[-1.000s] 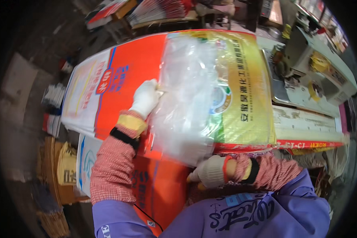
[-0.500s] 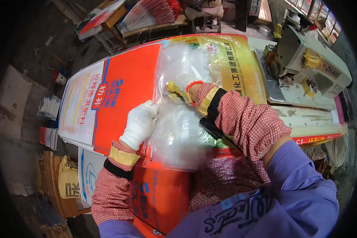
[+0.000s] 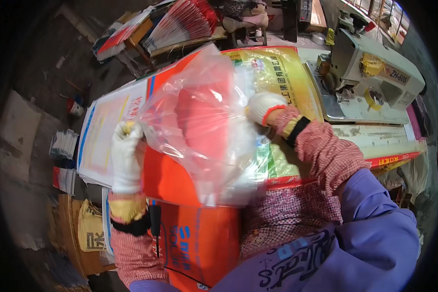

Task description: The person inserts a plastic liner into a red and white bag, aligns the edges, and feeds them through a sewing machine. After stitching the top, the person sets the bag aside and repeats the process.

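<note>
A clear plastic bag [image 3: 165, 112] is spread in the air over the orange-and-white woven sacks [image 3: 168, 170], its body blurred by motion. My left hand [image 3: 125, 158], in a white glove with yellowish fingertips, pinches the bag's left edge over the white part of the sacks. My right hand [image 3: 267, 107], gloved in white with a red cuff, is curled against the right side of the plastic. Its fingertips are hidden, so what it grips does not show. More clear plastic lies between the orange sacks and a yellow-green printed sack [image 3: 292, 82].
A sewing machine [image 3: 374, 73] stands on the table at the right. Fanned sacks [image 3: 182, 27] are piled at the back, beyond the table. Another orange sack [image 3: 199, 243] hangs against my lap. Bundles [image 3: 63, 146] sit on the floor at the left.
My left hand has moved left, drawing the clear plastic bag out across the orange sacks. My right hand has shifted right, toward the yellow-green sack. The bag has lifted and spread.
</note>
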`<state>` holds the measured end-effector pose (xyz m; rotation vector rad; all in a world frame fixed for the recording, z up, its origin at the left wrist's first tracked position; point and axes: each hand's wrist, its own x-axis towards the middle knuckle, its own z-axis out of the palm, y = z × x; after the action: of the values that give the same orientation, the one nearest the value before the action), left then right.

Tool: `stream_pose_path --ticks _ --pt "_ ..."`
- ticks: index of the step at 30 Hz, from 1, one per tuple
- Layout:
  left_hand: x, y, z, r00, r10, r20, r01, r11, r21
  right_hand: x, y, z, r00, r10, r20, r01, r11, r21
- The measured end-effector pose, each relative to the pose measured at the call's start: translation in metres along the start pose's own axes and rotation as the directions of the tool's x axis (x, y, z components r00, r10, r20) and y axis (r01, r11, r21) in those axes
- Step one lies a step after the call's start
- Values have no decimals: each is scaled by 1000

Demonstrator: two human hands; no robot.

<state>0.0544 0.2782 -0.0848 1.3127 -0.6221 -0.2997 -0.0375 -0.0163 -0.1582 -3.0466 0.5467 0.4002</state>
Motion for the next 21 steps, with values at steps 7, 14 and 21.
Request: stream_pose_path --ticks 7,14,21 --pt "-49 19 63 990 -74 117 53 983 174 -116 -39 -21 302 -628 -717 831 542 -125" --pt "-127 36 104 266 -418 869 -380 783 493 11 20 -7 892 318 -321 296 124 947" --pt "-55 49 135 669 -377 640 -329 622 710 -63 -25 33 898 210 -386 436 -312 844"
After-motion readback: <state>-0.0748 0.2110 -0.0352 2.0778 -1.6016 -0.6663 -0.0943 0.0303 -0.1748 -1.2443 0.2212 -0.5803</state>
